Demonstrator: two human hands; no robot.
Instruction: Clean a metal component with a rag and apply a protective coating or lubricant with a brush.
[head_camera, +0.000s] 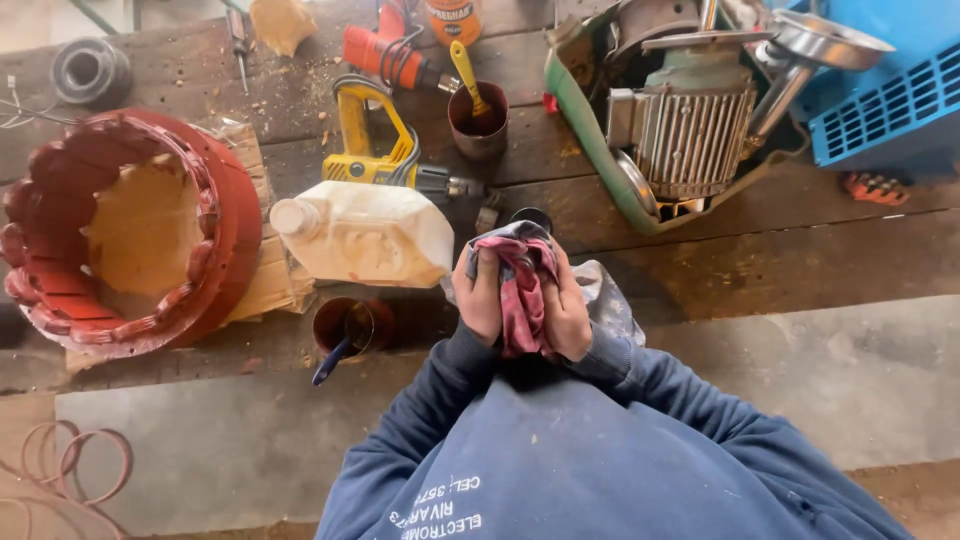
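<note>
Head view: both hands bunched on one rag (522, 285), just right of the white plastic jug (365, 235) lying on its side. Left hand (480, 295) fingers curled shut round the rag's left fold; right hand (567, 310) closed over the other side, cloth squeezed between them. Rag looks soft, light, limp, likely greasy; no fixed grip point, best taken by a gathered bunch. Yellow drill (375, 150) behind the jug, red stator (125, 235) well left of it.
</note>
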